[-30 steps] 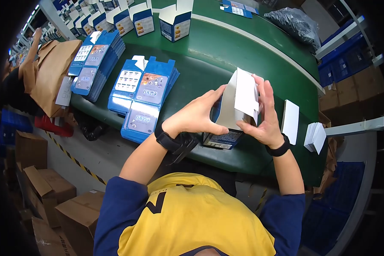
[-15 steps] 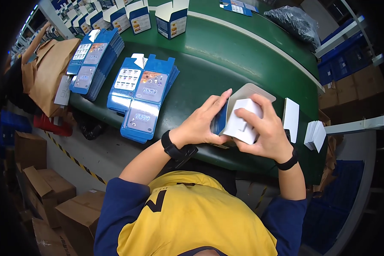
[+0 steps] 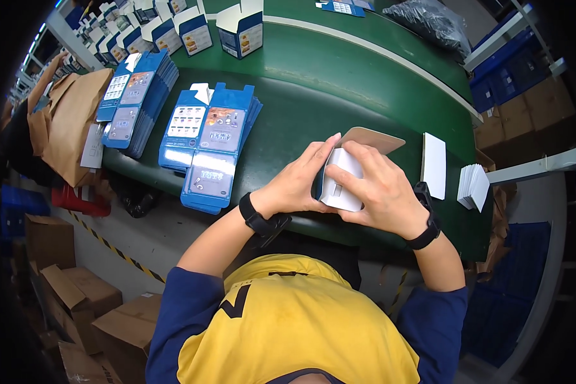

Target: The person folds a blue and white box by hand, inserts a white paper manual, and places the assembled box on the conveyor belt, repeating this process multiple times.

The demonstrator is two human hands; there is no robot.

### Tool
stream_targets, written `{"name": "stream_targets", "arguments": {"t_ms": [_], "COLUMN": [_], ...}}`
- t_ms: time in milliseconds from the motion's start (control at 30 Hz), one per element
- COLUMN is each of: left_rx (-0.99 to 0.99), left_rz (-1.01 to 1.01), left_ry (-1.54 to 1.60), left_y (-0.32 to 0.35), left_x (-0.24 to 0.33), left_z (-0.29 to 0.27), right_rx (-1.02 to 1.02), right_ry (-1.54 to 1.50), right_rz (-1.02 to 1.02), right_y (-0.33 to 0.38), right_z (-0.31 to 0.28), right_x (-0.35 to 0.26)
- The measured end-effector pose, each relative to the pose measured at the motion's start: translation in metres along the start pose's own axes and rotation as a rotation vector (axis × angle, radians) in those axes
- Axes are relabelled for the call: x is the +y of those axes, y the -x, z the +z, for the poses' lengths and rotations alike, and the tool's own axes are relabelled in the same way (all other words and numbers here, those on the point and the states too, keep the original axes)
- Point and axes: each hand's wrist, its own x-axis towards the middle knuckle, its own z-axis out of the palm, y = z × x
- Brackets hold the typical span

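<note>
Carton [image 3: 342, 189], small, white inside with a blue outer face showing at its left edge, held between both hands just above the near edge of the green table [image 3: 339, 102], in front of the person's chest. Left hand [image 3: 297, 185] cups the carton's left side, fingers extended and close together along its blue face, fingertips reaching the top flap. Right hand [image 3: 381, 192] lies over the carton's right side and top, fingers curled onto the white panel and pressing it; thumb hidden behind the carton. An open flap [image 3: 371, 137], pale and rounded at the corners, stands up just behind the fingertips of both hands. Each wrist carries a black band; sleeves are dark blue, the torso yellow.

Beside the right hand, to the right, a white flat card [image 3: 433, 165] lies on the table, and near it, at the table's right end, a small stack of white folded inserts [image 3: 473, 185]. To the left of the left hand, a pile of flat blue carton blanks [image 3: 211, 144] with printed panels lies near the table's front edge; a second pile of blue blanks [image 3: 134, 102] lies further left, touching brown paper bags [image 3: 67, 121] at the table's end.

Farther back, a pale strip runs across the green surface. Beyond it stands a row of erected blue-and-white boxes [image 3: 240, 29] with top flaps open. A dark plastic bag [image 3: 429, 19] rests at the far right. Cardboard boxes [image 3: 77, 307] sit on the floor at lower left.
</note>
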Motion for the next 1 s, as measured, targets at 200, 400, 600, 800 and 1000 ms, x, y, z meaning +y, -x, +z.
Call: {"name": "stream_targets", "arguments": {"t_ms": [200, 400, 600, 800, 1000], "left_rx": [-0.022, -0.061, -0.067, -0.041, -0.054], "left_rz": [-0.001, -0.003, -0.032, 0.009, 0.031], "left_ry": [-0.021, -0.041, -0.053, -0.036, -0.076], "left_y": [0.004, 0.002, 0.000, 0.002, 0.003], "left_x": [-0.002, -0.003, -0.004, -0.009, -0.005], "left_z": [0.001, -0.001, 0.000, 0.004, 0.004], "right_rx": [-0.088, -0.111, -0.144, -0.015, -0.022], "right_ry": [-0.038, 0.095, 0.240, 0.275, 0.296], "right_rz": [0.074, 0.064, 0.010, 0.098, 0.130], "right_y": [0.010, 0.005, 0.005, 0.028, 0.028], "right_z": [0.008, 0.002, 0.013, 0.030, 0.028], "right_x": [0.004, -0.003, -0.010, -0.030, -0.042]}}
